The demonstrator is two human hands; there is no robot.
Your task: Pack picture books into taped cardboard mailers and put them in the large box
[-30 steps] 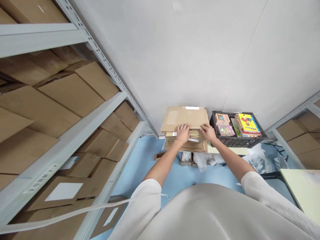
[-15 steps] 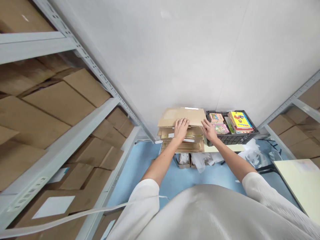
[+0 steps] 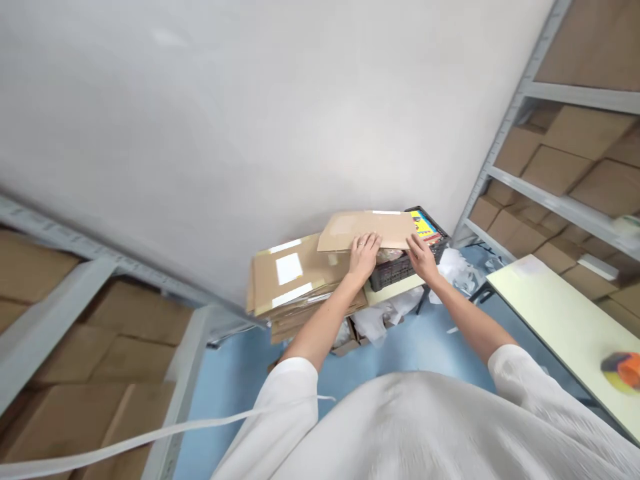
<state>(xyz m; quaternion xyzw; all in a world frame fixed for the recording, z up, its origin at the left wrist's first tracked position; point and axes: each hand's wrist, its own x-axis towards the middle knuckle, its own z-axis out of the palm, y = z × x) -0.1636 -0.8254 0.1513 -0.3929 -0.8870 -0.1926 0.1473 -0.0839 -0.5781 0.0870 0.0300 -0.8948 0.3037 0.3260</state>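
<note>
Cardboard sheet: flat brown piece (image 3: pixel 350 232), held up over the gap between the stack and the crate, with part of both covered by it.
Long axis: pointed pretty much left to right across the view, roughly along the wall; white strip (image 3: pixel 387 212) set on the far edge, near edge turned to the body.
Left hand: fingers (image 3: pixel 369 241) laid over the near edge around mid-sheet, so the edge is clamped there; thumb can't really be made out.
Right hand: near right corner pinched by this one (image 3: pixel 423 259); whatever is done by the thumb underneath is hidden.
Flattened-box stack: piled to the left (image 3: pixel 325 268), a white label (image 3: pixel 289 269) shown on top, right part blocked by the sheet and left forearm.
Black crate: mostly covered (image 3: pixel 400 272), only its front and right end shown; whether it's touched by the sheet can't be told.
Yellow book: cut down to a bright corner (image 3: pixel 424 225) by the sheet; other contents barely glimpsed.
Pale table: crate seated on it (image 3: pixel 395 289), its left part hidden.
Orange thing: badly blurred (image 3: pixel 629 370), cropped by the right border, can't be identified.
</note>
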